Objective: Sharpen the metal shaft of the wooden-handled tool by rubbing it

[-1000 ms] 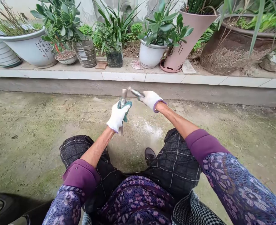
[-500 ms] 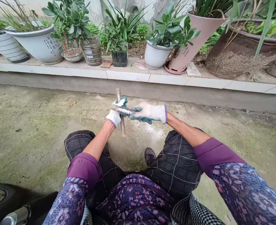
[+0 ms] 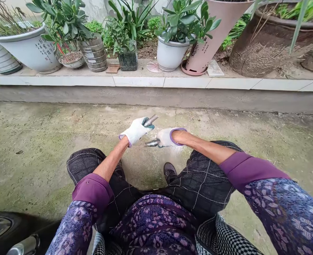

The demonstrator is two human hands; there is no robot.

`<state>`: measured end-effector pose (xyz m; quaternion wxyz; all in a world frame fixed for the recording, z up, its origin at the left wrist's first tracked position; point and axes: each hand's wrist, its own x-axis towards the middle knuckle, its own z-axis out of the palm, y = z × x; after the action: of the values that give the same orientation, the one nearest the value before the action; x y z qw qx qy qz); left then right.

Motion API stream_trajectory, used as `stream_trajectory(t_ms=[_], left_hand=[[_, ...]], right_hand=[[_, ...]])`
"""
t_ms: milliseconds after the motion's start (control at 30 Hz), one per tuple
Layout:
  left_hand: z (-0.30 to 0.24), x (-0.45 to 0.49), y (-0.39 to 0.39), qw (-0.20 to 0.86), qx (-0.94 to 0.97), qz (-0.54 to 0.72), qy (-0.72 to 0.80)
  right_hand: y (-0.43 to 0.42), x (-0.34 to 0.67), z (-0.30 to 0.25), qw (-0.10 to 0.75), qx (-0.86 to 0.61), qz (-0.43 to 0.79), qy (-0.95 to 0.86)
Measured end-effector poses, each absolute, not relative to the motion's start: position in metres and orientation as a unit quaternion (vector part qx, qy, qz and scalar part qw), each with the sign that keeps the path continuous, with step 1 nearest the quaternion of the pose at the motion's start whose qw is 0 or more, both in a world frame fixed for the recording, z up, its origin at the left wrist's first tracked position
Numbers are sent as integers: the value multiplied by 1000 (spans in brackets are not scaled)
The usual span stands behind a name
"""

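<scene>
I sit on a low seat over a concrete yard, both hands in white gloves with green palms. My left hand [image 3: 136, 129] is closed around a grey metal rod [image 3: 151, 120] whose end sticks out up and to the right. My right hand [image 3: 168, 137] is closed around a second, threaded-looking metal rod [image 3: 151, 143] that points left from its fist. The two rods are apart, the left one slightly higher. Both hands hover above a pale dusty patch of ground [image 3: 169, 154] between my knees.
A raised tiled ledge [image 3: 137, 81] runs across the back, lined with potted plants: a white pot [image 3: 170, 55], a tall pink pot [image 3: 209, 39], a large brown pot [image 3: 265, 42]. My dark shoe [image 3: 169, 172] rests on the ground. A dark vehicle part [image 3: 2, 232] sits bottom left.
The rods were crossed and touching half a second ago; now they have come apart. Both hands have dropped lower, and the right hand has pulled back to the right.
</scene>
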<state>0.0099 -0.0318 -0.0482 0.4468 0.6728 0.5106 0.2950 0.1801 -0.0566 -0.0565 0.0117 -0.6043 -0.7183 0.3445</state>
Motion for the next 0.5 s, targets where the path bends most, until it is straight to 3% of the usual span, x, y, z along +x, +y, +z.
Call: stream_trajectory(t_ms=[133,200,367,500], left_hand=[[-41,8,-36,484,629,323,515],[-36,6,-39,512,596,358,504],[-23,-3,-40,650,440,460,414],[-22,-13,-32,751,299,491,325]], right_hand=[[-26,186,-56,-101,-622,215,-746],[-8,193,-49,-104,-645,161,-740],[24,213,-26,32,-709,122,-693],[25,212,-12,204,-717,235,-624]])
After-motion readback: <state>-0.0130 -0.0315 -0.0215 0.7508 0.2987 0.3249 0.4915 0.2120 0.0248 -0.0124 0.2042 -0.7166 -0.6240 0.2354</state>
